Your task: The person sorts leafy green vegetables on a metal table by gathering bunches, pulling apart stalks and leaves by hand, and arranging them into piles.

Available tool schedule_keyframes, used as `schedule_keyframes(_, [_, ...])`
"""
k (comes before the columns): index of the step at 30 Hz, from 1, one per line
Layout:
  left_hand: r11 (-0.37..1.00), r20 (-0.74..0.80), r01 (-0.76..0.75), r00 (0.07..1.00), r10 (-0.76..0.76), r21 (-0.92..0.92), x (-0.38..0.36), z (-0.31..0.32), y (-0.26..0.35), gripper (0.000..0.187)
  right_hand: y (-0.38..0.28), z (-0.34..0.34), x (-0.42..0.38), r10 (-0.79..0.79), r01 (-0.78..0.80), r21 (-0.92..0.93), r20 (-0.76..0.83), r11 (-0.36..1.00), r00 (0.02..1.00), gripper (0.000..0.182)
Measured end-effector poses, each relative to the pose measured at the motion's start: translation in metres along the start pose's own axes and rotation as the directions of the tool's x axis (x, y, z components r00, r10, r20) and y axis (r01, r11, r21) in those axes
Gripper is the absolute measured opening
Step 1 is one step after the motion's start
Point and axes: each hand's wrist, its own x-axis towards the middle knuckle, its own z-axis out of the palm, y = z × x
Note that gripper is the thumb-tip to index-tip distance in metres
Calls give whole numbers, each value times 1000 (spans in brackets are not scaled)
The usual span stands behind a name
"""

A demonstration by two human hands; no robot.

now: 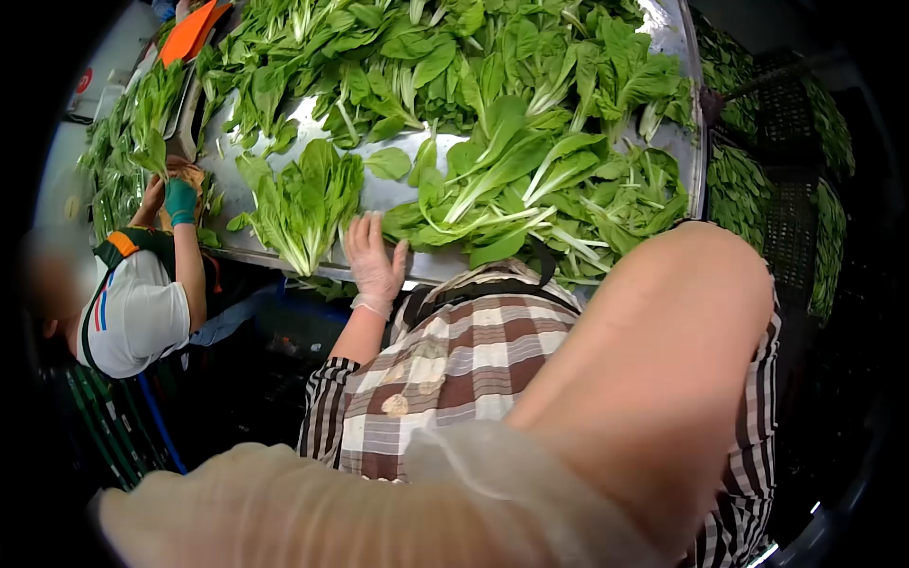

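Here's the left hand point(373, 262), gloved, lying over the near edge of the bench point(383, 194), its grip relaxed, fingers extended, thumb out to the side, nothing clasped! Just beside it sits the leafy bunch point(308, 204), pale stalk ends toward the person; whether the fingertips actually touch it, I can't tell. And the right hand point(237, 502) looms huge at the bottom, blurred and raised close to the camera, well apart from the greens; what its grip is doing, I cannot tell. Handling this well, I'd say, means sliding the fingers under the stalks, gathering the bases evenly and squeezing only lightly, because those broad leaves look easily bruised. On the right, loose greens point(530, 189) lie crosswise, so they probably want aligning stalk to stalk. Beyond spreads the big pile point(445, 57), while off left a co-worker's green-gloved hand point(180, 201) is busy with greens too!
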Motion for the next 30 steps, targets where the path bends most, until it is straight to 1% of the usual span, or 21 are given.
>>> schedule_keyframes(1, [1000, -34, 13, 999, -14, -17, 2, 0, -2, 68, 0, 0, -1, -1, 1, -1, 5, 1000, 1000, 27])
schedule_keyframes(4, [998, -30, 52, 998, -52, -20, 3, -3, -1, 69, -1, 2, -2, -6, 6, -1, 26, 1000, 1000, 27])
schedule_keyframes(8, [998, -18, 45, 999, -45, 32, 3, -2, 2, 71, -3, -4, -4, 0, 0, 27, 5, 1000, 1000, 26])
schedule_keyframes(16, [999, -27, 37, 999, -36, 32, 4, 5, 1, 72, -2, -11, -7, 5, -5, 51, -2, 999, 1000, 25])
schedule_keyframes(19, [997, -22, 56, 998, -55, 57, 3, 4, 0, 73, -1, -11, -7, -2, 1, 59, 20, 998, 1000, 25])
schedule_keyframes(20, [997, -30, 72, 997, -71, 37, 4, 3, 1, 73, 1, -13, -5, -3, 2, 60, 27, 998, 1000, 25])
schedule_keyframes(26, [996, -35, 76, 997, -75, 46, 1, 2, 0, 74, 8, 0, -8, -3, -3, 80, 81, 997, 997, 24])
schedule_keyframes(27, [995, -14, 84, 996, -84, 58, 1, 1, 0, 75, 7, -1, -8, -8, 1, 87, 80, 996, 997, 24])
schedule_keyframes(30, [994, -31, 86, 996, -84, 61, 0, 3, -1, 75, 8, -1, -7, -14, 3, 120, 96, 993, 995, 24])
